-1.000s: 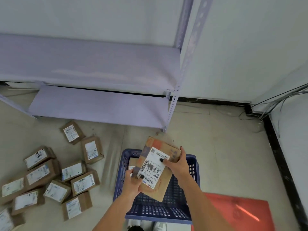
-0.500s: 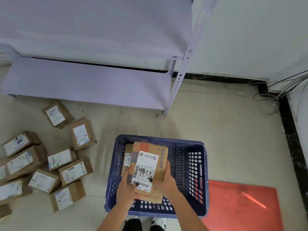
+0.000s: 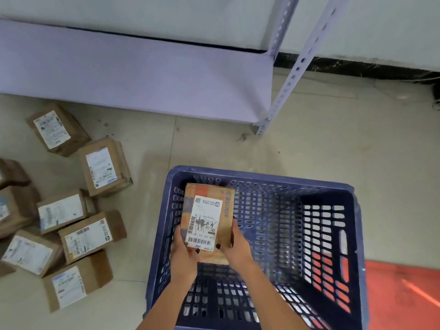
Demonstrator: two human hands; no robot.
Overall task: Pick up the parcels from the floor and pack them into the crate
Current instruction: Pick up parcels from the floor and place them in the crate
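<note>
A brown cardboard parcel (image 3: 207, 210) with a white shipping label sits low inside the blue slotted crate (image 3: 262, 177), against its left wall. My left hand (image 3: 184, 254) grips the parcel's near left corner. My right hand (image 3: 235, 246) holds its near right edge, thumb on the label. What lies under the parcel is hidden. Several more labelled brown parcels (image 3: 91, 235) lie scattered on the floor to the left of the crate.
A lilac metal shelf (image 3: 142, 75) stands low over the floor behind the crate, its perforated post (image 3: 281, 91) just beyond the crate's far rim. A red mat (image 3: 404, 296) lies on the floor at the right. Beige tiled floor surrounds the crate.
Both hands have lowered the parcel from above the crate's rim down into the crate's left side. The camera has tilted down and come closer.
</note>
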